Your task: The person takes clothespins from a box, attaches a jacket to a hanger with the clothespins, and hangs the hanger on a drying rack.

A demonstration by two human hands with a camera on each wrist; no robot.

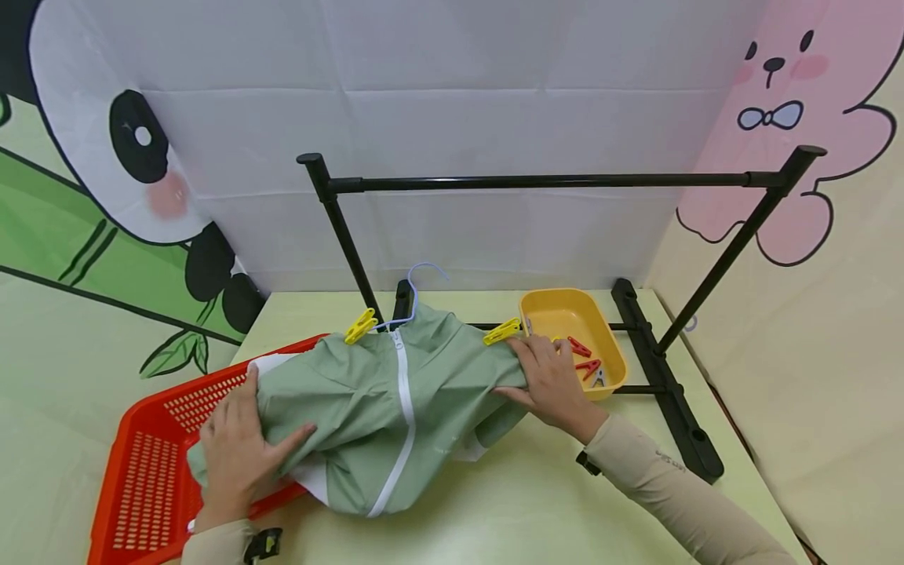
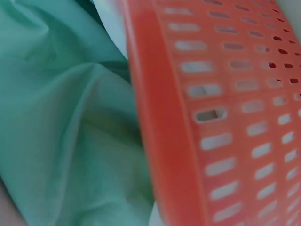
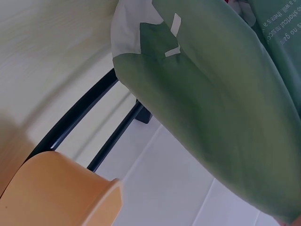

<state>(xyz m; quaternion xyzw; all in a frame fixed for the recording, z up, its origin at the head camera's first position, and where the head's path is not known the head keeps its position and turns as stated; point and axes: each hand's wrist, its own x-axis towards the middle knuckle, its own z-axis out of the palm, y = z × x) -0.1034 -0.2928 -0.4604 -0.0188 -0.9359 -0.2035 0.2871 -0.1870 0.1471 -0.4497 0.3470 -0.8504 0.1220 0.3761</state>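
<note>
A pale green jacket (image 1: 346, 400) lies across the middle of the tabletop (image 1: 565, 518), its left sleeve side reaching over the near rim of the red basket (image 1: 144, 471) at the left edge. The left hand (image 1: 236, 439) rests on that side with fingers long and thumb spread wide, while the right hand (image 1: 554, 383) holds the opposite sleeve between thumb and fingers, a narrow grip. Dressing the hanger (image 1: 415, 298) looks mostly done: its hook rises beside the collar, the zip (image 1: 405, 396) runs joined down the front, and a yellow clip (image 1: 361, 326) sits near one shoulder, a second yellow clip (image 1: 502, 332) near the other. The hook stands apart from the rail (image 1: 551, 181), so hanging the jacket seems to remain undone. The cloth looks thin and smooth, gathering in soft folds, with white panels and a white zip that bends in a slow curve. The basket is stiff plastic pierced by rows of rounded slots; the yellow tray (image 1: 565, 308), toward the back edge right of centre, is smooth, with rounded corners, and holds small red clips (image 1: 579, 347). Round, glossy black tubing forms the rack (image 1: 667, 384) above flat, bar-like feet.
</note>
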